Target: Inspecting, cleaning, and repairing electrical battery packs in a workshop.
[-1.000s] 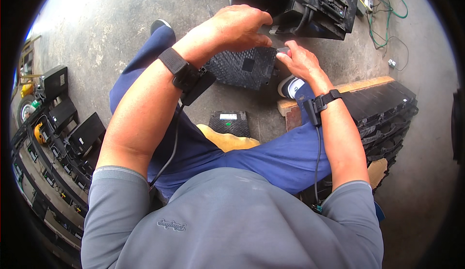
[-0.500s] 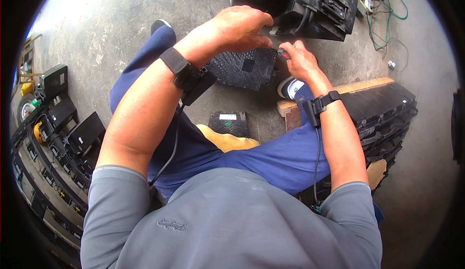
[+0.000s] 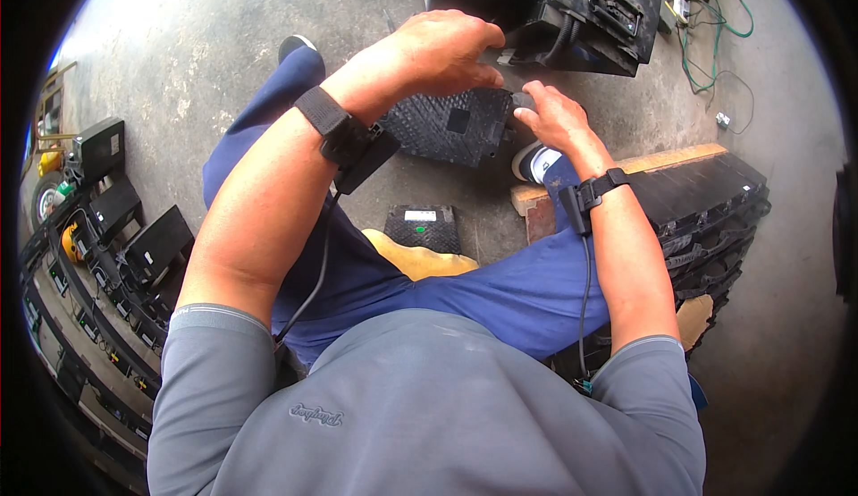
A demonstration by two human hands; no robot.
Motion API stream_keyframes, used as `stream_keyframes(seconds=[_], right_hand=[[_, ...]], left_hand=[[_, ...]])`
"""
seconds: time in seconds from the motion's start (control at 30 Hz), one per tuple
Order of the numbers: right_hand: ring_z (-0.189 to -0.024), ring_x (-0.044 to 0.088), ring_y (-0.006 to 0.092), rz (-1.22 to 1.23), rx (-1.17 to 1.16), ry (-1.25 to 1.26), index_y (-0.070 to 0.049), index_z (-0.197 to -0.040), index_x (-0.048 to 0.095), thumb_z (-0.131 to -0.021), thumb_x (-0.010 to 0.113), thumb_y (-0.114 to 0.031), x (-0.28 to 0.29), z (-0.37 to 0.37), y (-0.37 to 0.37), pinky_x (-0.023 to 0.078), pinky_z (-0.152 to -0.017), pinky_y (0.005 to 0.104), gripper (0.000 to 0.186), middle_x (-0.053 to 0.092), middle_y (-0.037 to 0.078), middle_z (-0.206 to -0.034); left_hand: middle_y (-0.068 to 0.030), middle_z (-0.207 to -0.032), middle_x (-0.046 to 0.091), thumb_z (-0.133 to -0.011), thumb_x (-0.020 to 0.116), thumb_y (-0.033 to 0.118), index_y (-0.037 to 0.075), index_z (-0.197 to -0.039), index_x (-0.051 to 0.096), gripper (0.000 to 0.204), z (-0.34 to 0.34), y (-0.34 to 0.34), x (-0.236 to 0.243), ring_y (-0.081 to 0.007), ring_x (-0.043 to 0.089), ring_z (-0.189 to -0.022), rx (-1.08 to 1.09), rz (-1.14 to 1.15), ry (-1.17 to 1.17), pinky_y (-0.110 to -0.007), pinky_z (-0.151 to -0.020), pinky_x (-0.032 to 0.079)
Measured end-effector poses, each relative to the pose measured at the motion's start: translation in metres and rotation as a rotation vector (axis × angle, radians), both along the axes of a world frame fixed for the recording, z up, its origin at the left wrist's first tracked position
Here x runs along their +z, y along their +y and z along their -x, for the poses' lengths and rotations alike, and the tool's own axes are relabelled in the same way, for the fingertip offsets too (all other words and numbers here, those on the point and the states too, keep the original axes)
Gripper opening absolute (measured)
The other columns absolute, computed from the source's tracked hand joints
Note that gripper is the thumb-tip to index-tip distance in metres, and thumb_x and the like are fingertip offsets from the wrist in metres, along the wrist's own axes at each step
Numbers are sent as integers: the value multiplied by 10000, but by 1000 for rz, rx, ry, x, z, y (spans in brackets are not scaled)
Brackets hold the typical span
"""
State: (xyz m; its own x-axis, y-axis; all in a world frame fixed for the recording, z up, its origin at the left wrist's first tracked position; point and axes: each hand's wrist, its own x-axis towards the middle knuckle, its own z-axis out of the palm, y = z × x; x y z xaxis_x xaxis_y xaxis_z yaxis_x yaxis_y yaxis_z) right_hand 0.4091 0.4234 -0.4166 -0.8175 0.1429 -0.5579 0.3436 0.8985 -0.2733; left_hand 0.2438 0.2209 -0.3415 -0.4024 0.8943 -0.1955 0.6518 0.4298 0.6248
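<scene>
My right hand [image 3: 559, 119] has its thumb and forefinger at the short grey handle [image 3: 522, 100] of a small tool that looks like a screwdriver. Its tip points left toward my left hand [image 3: 454, 49]. That hand is held palm down with curled fingers, thumb and forefinger facing right; what they grip is hidden beneath. Just below both hands is a black textured case [image 3: 447, 125] with a square patch. Beyond my fingers stands a larger black box [image 3: 603, 13] with a socket-like recess and a thick cable.
A smaller black textured block [image 3: 422, 226] with a white label lies between my legs, by a yellow cloth-like piece [image 3: 416, 259]. Stacked black cases [image 3: 706, 197] and a wooden plank [image 3: 675, 155] stand at right. Black units [image 3: 161, 244] line the left. Green cable [image 3: 746, 13] lies at far right.
My right fingers have shifted on the tool's handle, and its red part no longer shows. My left hand stays in place.
</scene>
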Motion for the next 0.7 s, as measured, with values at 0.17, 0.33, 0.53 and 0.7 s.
stream_keyframes(seconds=[0.17,0.33,0.53,0.7], right_hand=[[-1097,601,390,-24,34,-23,-142,-1249,558,-882,665,-242,6,2,-1,482,-927,472,395,621,175,-1151],[-1107,602,382,-20,12,-25,-134,-1228,575,-875,665,-235,20,6,2,481,-934,464,378,637,173,-1139],[-1100,613,370,-27,0,-3,-122,-1203,597,-864,662,-231,42,12,4,483,-940,451,362,656,178,-1134],[-1063,629,378,-15,-37,-5,-103,-1177,611,-852,655,-237,59,14,8,491,-920,451,354,673,188,-1099]], left_hand=[[-208,-1078,699,-844,747,331,36,-1232,637,499,0,0,2,-365,671,-1030,2,8,-10,-441,-903,525],[-210,-1059,701,-840,746,329,34,-1229,637,501,1,0,4,-370,669,-1026,-15,17,-21,-445,-905,520],[-212,-1039,702,-840,744,337,35,-1223,637,500,1,2,7,-376,666,-1019,-18,67,-31,-451,-898,517],[-210,-1048,701,-844,741,337,39,-1225,637,494,1,3,6,-377,667,-1018,-23,68,-20,-453,-902,518]])
